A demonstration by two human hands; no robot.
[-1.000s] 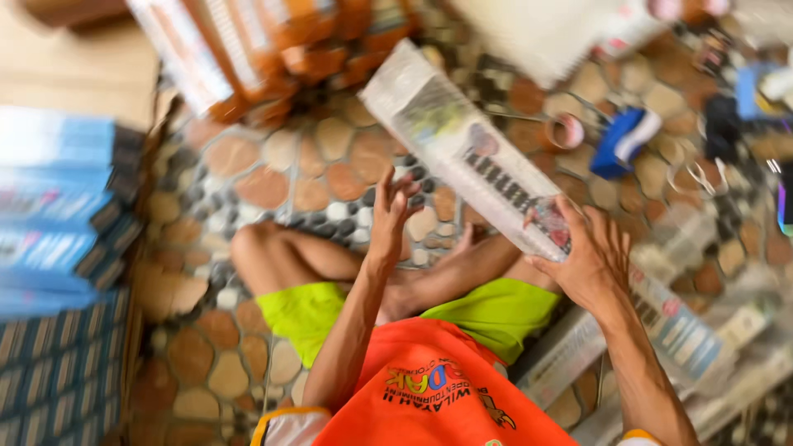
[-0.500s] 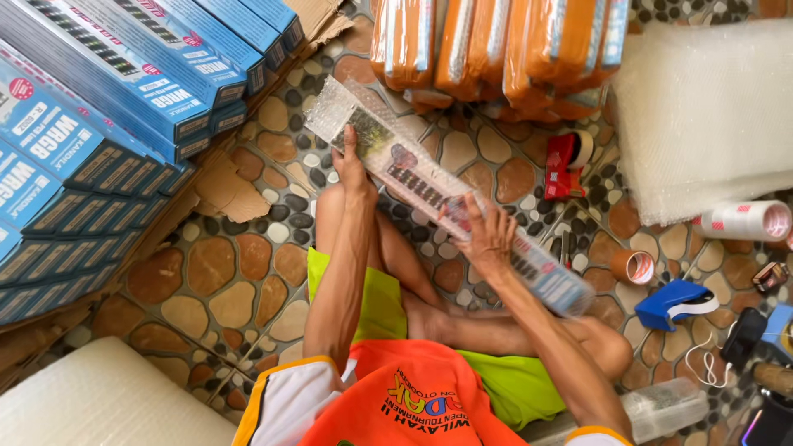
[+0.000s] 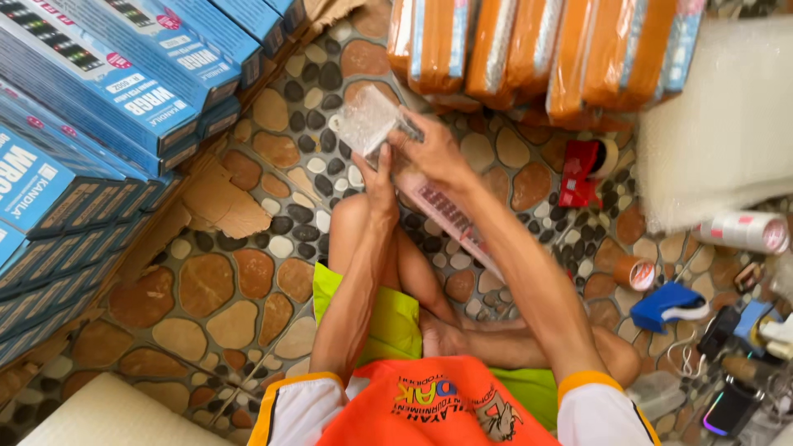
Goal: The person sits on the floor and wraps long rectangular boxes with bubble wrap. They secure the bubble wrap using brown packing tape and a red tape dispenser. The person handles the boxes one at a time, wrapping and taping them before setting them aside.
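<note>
A long flat box wrapped in clear bubble wrap [image 3: 438,206] lies across my lap, its far end [image 3: 368,122] raised over the pebble floor. My left hand [image 3: 378,177] grips the box from the near side, just below that far end. My right hand [image 3: 429,149] presses on top of the wrap at the same end, fingers curled over its edge. My forearm hides most of the box's lower half.
Blue flat boxes [image 3: 99,107] are stacked at the left on torn cardboard [image 3: 219,198]. Orange-wrapped packs [image 3: 529,49] stand at the top. A bubble wrap roll [image 3: 727,124], red tape dispenser [image 3: 582,173], blue dispenser [image 3: 669,304] and tape rolls [image 3: 743,231] lie at the right.
The view has swung left and down. The wrapped box has come lower onto my lap, and my right hand has moved from its middle up to the far end beside my left hand.
</note>
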